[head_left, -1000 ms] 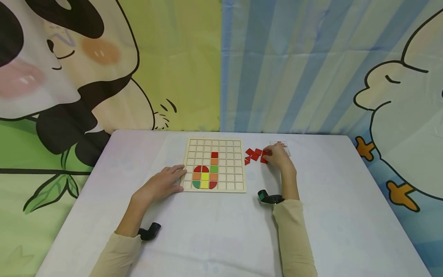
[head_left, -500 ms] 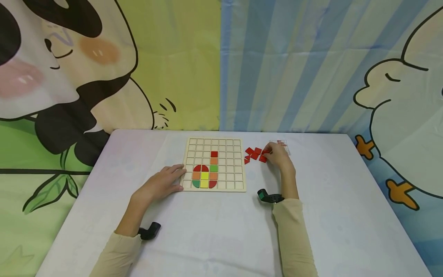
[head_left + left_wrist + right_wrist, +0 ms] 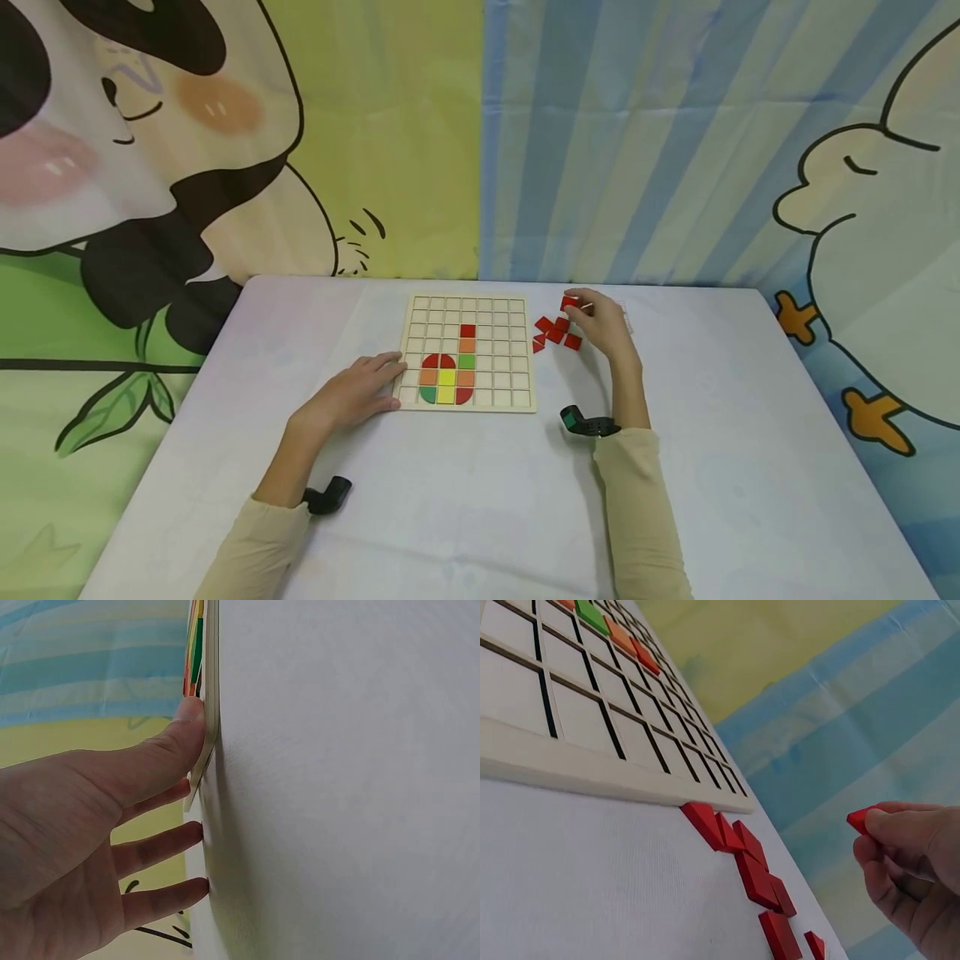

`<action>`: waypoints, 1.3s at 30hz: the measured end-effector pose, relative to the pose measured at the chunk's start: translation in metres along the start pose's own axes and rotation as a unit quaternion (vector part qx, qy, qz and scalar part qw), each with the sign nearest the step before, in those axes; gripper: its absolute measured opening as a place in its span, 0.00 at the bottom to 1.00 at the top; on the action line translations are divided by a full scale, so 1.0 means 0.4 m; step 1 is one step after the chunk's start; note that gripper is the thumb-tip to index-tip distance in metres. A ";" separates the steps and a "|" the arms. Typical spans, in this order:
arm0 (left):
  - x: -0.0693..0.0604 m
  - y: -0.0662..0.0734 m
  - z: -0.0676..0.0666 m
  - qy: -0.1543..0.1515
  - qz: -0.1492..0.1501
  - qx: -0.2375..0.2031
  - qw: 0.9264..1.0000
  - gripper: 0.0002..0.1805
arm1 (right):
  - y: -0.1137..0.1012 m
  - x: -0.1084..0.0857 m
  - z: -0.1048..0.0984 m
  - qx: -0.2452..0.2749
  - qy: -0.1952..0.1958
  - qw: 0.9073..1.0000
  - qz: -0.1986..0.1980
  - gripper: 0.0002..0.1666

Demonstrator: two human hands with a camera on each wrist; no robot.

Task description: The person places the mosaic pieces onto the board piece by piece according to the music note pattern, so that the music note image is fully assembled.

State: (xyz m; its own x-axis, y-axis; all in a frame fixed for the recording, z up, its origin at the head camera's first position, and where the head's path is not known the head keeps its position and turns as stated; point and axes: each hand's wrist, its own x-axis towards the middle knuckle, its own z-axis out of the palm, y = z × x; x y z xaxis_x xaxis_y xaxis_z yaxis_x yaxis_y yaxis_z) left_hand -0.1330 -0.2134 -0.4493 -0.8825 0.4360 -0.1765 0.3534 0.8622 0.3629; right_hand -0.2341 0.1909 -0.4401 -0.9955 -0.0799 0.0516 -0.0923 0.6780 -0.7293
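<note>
A person's left hand [image 3: 352, 394], fingers loosely extended, touches the left edge of a grid board [image 3: 501, 350]. Loose red tiles [image 3: 555, 336] lie to its right; beyond them, the right hand [image 3: 603, 323] pinches a red piece [image 3: 569, 303] above the table [image 3: 465, 500].

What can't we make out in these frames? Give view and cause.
Printed card: head view; right hand covers most of it, print unreadable.
Held red tile: full shape unclear; head and right wrist views, same hand covers part.
Board: left wrist view; edge-on and cut off at top, layout unreadable.
Larger loose red tile at bottom: right wrist view; picture edge cuts it.
</note>
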 end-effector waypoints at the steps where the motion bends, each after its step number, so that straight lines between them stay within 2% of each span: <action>1: 0.000 0.000 0.000 0.000 0.001 0.001 1.000 0.37 | -0.004 0.001 0.004 0.016 0.009 1.000 -0.008 0.20; 5: 0.001 0.001 0.002 0.000 0.002 0.004 1.000 0.37 | -0.025 0.007 0.021 0.071 0.045 0.996 -0.037 0.20; 9: 0.002 0.001 0.001 0.001 0.003 0.010 1.000 0.37 | -0.044 0.007 0.034 0.107 0.056 0.992 -0.035 0.23; 13: 0.006 -0.001 -0.001 0.000 0.000 0.011 1.000 0.37 | -0.061 0.010 0.043 0.148 0.044 0.988 -0.027 0.25; 17: 0.009 -0.004 -0.002 -0.001 0.001 0.012 1.000 0.37 | -0.084 0.017 0.065 0.175 0.012 0.984 -0.033 0.26; 23: 0.005 -0.004 0.000 -0.001 0.002 0.000 1.000 0.37 | -0.147 0.031 0.123 0.163 -0.027 0.985 -0.052 0.23; 26: 0.002 0.000 -0.001 -0.003 0.003 -0.009 1.000 0.37 | -0.186 0.040 0.153 0.139 -0.054 0.987 -0.065 0.24; 29: 0.002 0.002 -0.003 0.000 0.001 -0.012 1.000 0.37 | -0.213 0.053 0.183 0.093 -0.096 0.988 -0.082 0.25; 33: 0.005 0.003 -0.002 0.002 0.003 -0.011 1.000 0.37 | -0.221 0.072 0.217 0.021 -0.143 0.985 -0.092 0.26; 36: 0.006 0.004 0.000 -0.002 0.002 -0.011 1.000 0.37 | -0.219 0.082 0.239 -0.029 -0.162 0.982 -0.092 0.26; 39: 0.002 0.002 0.000 -0.004 -0.007 -0.010 1.000 0.37 | -0.220 0.087 0.259 -0.056 -0.168 0.980 -0.085 0.25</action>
State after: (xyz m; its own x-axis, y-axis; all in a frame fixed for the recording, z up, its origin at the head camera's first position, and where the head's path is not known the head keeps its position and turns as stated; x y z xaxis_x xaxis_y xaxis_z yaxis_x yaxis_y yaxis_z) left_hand -0.1335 -0.2124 -0.4491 -0.8849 0.4254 -0.1898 0.3341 0.8635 0.3777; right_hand -0.2584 0.0529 -0.4447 -0.9032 -0.4225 -0.0755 -0.2770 0.7082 -0.6494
